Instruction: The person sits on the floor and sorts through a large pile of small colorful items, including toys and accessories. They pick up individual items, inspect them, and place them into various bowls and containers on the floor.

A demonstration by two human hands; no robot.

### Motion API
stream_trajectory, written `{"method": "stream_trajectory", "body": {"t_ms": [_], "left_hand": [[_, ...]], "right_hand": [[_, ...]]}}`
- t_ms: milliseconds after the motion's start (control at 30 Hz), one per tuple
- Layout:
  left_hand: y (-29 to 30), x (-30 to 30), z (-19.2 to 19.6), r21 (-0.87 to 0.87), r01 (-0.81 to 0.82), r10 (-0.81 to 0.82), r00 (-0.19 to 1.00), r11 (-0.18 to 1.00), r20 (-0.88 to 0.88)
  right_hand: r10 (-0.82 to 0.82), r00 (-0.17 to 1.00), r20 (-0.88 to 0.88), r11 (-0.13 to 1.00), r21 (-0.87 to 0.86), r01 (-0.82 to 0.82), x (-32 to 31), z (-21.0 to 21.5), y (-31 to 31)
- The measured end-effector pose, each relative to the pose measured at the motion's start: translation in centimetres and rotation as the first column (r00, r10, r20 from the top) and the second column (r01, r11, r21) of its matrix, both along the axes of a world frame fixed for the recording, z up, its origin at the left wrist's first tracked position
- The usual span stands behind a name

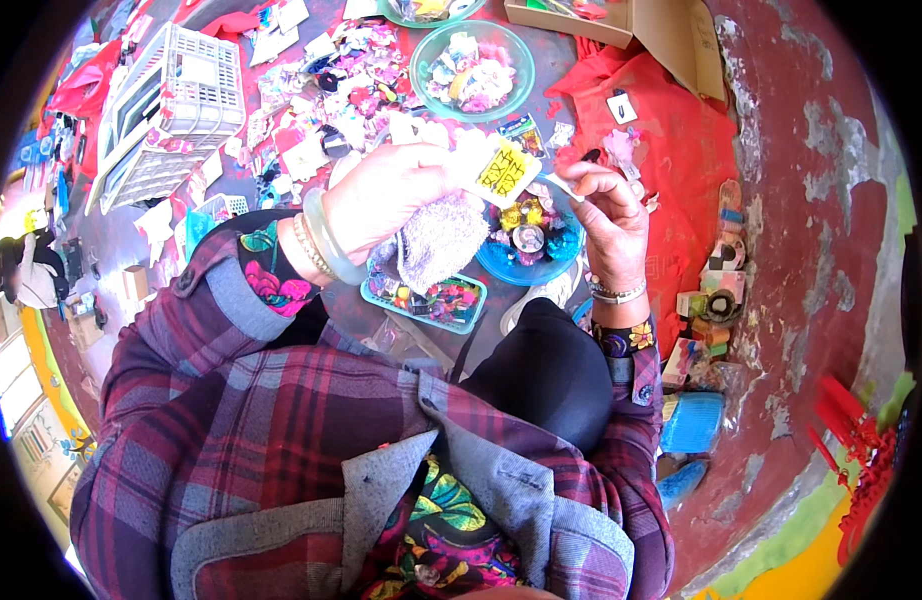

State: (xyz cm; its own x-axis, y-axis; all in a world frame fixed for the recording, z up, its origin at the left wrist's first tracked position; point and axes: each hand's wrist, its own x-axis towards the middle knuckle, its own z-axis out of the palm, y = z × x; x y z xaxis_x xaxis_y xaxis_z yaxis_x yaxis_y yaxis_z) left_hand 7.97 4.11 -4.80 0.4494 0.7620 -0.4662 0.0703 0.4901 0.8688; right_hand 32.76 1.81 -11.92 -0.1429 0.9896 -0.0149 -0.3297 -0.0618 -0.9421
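Observation:
My left hand (pixel 396 190) is raised over the work surface, fingers closed on a small yellow card (pixel 506 172) with black writing. A fuzzy lavender-grey cloth piece (pixel 439 242) hangs just below that hand; whether the fingers also grip it, I cannot tell. To the right, my right hand (pixel 613 215) pinches a small white piece (pixel 564 187) between thumb and fingers, close to the card's right edge. Beneath the hands stand a blue bowl (pixel 533 275) of shiny yellow and blue pieces and a turquoise tray (pixel 461 322) of small colourful bits.
A green bowl (pixel 526 62) of pale and pink pieces stands farther back. Small items lie scattered around a white crate (pixel 196 85) at the left. An open cardboard box (pixel 671 35) and red cloth (pixel 681 190) are at the right, beside a worn red wall (pixel 821 200).

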Motion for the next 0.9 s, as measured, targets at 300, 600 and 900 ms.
{"method": "stream_trajectory", "body": {"t_ms": [300,600,900], "left_hand": [[0.0,-0.2,2.1,0.570,0.113,0.018,0.975,0.814,-0.220],[-0.3,-0.2,2.7,0.802,0.287,0.096,0.916,0.524,-0.390],[0.3,0.3,1.8,0.696,0.227,-0.012,0.954,0.681,-0.300]], "right_hand": [[-0.271,0.880,0.389,0.935,0.323,0.145,-0.3,1.0,1.3],[0.313,0.941,-0.132,0.934,-0.135,-0.330,-2.0,6.2,1.1],[0.351,0.908,-0.229,0.911,-0.141,-0.388,-3.2,5.4,1.1]]}}
